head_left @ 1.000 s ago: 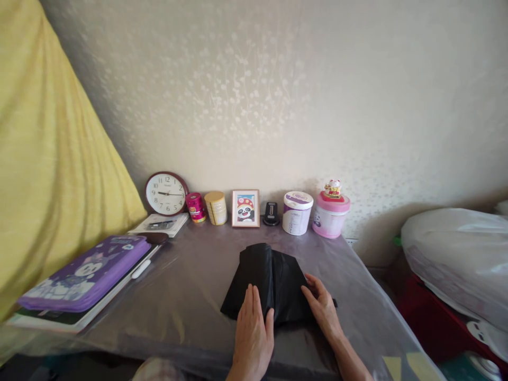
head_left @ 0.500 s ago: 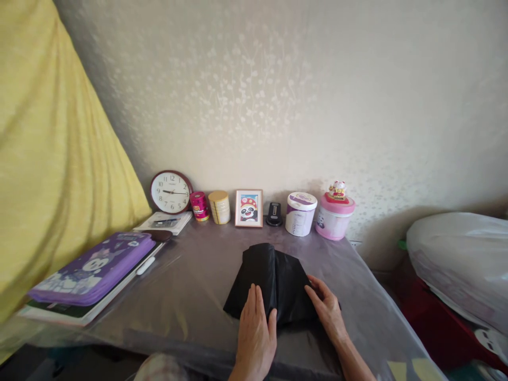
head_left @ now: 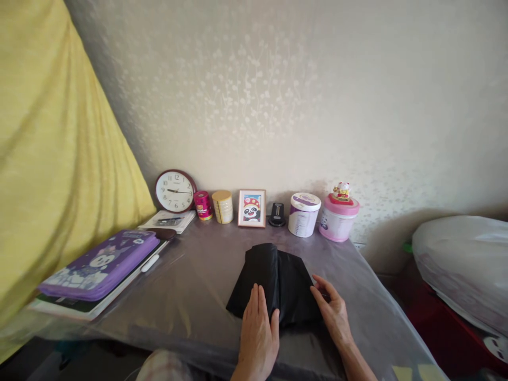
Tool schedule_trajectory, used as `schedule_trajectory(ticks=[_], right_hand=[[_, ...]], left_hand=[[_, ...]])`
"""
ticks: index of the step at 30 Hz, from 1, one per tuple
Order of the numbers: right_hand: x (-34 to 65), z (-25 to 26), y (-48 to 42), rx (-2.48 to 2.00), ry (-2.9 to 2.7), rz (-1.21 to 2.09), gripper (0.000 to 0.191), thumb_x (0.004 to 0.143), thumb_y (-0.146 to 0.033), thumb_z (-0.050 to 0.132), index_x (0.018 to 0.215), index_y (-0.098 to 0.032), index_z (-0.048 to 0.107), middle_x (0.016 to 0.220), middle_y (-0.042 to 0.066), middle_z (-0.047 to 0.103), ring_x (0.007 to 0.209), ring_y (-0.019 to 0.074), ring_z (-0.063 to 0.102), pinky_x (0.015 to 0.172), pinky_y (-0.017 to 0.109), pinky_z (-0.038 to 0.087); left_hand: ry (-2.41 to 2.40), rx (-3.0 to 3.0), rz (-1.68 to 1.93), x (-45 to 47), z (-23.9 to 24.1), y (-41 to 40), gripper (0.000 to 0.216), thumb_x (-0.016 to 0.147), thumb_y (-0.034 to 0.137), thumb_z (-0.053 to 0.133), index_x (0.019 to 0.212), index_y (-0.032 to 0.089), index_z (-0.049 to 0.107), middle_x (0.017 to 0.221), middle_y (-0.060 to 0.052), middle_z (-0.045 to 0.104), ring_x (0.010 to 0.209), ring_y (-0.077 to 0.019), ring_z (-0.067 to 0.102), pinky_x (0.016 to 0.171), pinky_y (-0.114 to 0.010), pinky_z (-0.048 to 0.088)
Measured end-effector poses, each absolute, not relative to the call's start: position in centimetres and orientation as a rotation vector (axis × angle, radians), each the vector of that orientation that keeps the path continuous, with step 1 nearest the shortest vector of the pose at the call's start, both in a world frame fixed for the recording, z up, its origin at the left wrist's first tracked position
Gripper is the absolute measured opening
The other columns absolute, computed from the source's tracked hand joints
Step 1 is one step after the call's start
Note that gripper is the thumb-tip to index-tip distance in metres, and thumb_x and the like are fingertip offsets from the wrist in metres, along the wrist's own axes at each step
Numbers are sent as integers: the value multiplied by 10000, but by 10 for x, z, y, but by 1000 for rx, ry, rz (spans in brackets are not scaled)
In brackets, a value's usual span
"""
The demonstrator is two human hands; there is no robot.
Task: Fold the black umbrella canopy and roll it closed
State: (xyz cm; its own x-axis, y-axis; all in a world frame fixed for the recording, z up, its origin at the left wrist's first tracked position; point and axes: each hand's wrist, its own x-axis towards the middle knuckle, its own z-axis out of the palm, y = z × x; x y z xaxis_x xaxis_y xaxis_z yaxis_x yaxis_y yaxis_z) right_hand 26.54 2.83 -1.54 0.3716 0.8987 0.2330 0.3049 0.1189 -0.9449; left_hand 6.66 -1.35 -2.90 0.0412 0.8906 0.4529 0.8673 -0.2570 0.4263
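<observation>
Plainly shows, at the lower middle of the frame, folded black fabric (head_left: 262, 272) lying on the grey-covered bench (head_left: 190, 291), with a crease near its middle. Lays the left hand (head_left: 257, 336) open and flat against the near part of the fabric, with fingers straight and close together and with thumb set apart. Holds the right hand (head_left: 334, 312) at the fabric's right edge, with bent fingers and with thumb and fingertips by the cloth; cannot tell whether gripping it.

Shows along the back of the bench, from left to right across the middle of the frame: a round clock (head_left: 174, 190), a pink can (head_left: 203, 206), a cream canister (head_left: 223, 209) with a yellow lid, a framed panda picture (head_left: 252, 209), a small black object (head_left: 277, 214), a white-and-purple tub (head_left: 304, 218) and a pink-and-white tub (head_left: 337, 222) topped by a lucky cat figurine (head_left: 342, 191).

Has a purple zip case (head_left: 105, 262) at the left of the frame, on a larger flat book or board (head_left: 77, 311), with a white stick-like object (head_left: 150, 263) just beside. Includes papers (head_left: 184, 225) near the clock, a yellow curtain (head_left: 59, 132) at the upper left, and a bulging white plastic bag (head_left: 464, 254) at the right edge.
</observation>
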Motion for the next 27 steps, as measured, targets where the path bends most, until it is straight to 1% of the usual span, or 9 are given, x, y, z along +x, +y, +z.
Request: schedule_trajectory(ticks=[4, 8, 13, 15, 16, 19, 21, 24, 27], right_hand=[[260, 1, 23, -1320, -1100, 913, 542, 685, -518, 637, 1104, -174, 625, 959, 70, 678, 876, 242, 627, 768, 326, 504], [255, 17, 14, -1241, -1039, 1141, 507, 729, -479, 626, 1170, -231, 591, 1143, 53, 641, 1093, 257, 562, 903, 353, 462], [242, 22, 1, -1196, -994, 1230, 587, 758, -454, 619, 1296, -273, 469, 1300, 49, 533, 1157, 270, 510, 836, 355, 494], [236, 20, -4, -1247, -1012, 1220, 643, 724, -455, 655, 1304, -257, 459, 1274, 55, 552, 1123, 276, 533, 803, 356, 513], [233, 18, -6, -1288, -1035, 1198, 639, 700, -457, 675, 1273, -237, 497, 1215, 59, 593, 1087, 278, 555, 795, 358, 518], [227, 11, -10, -1404, -1152, 1065, 483, 653, -462, 700, 1053, -192, 659, 927, 50, 696, 956, 278, 610, 797, 362, 520], [223, 6, -7, -1419, -1189, 950, 387, 667, -456, 684, 950, -192, 697, 826, 41, 702, 920, 273, 620, 818, 362, 512], [213, 2, 4, -1356, -1179, 857, 394, 721, -440, 644, 1013, -178, 674, 902, 56, 704, 973, 270, 610, 886, 378, 482], [200, 7, 15, -1227, -1208, 887, 456, 754, -423, 630, 1122, -154, 612, 1011, 80, 687, 1023, 270, 594, 937, 411, 450]], left_hand=[[1909, 2254, 1023, 67, -31, -14, 534, 913, 306, 337, 1381, 53, 293, 1417, -189, 364, 1297, -263, 366, 1011, -403, 402], [1939, 2258, 966, 67, -30, -14, 533, 922, 307, 318, 1375, 27, 294, 1416, -199, 360, 1300, -256, 363, 1015, -393, 399], [1931, 2259, 947, 67, -29, -14, 534, 926, 313, 304, 1377, 27, 288, 1420, -194, 354, 1306, -249, 353, 1019, -385, 396], [1929, 2248, 963, 66, -29, -15, 532, 925, 314, 307, 1380, 39, 287, 1424, -189, 350, 1309, -246, 347, 1024, -389, 391], [1927, 2242, 971, 66, -29, -15, 531, 924, 313, 308, 1381, 43, 286, 1426, -187, 348, 1310, -246, 345, 1025, -391, 390], [1916, 2226, 988, 65, -29, -15, 535, 924, 317, 309, 1382, 44, 281, 1426, -190, 346, 1309, -247, 347, 1023, -395, 393], [1906, 2222, 982, 65, -29, -14, 540, 925, 327, 305, 1378, 33, 286, 1423, -194, 349, 1307, -248, 350, 1022, -395, 395], [1896, 2207, 958, 64, -28, -13, 541, 928, 336, 293, 1366, 19, 308, 1412, -200, 365, 1301, -246, 361, 1022, -388, 396], [1902, 2175, 948, 63, -28, -12, 523, 932, 335, 276, 1358, 38, 336, 1402, -184, 388, 1292, -236, 378, 1017, -381, 399]])
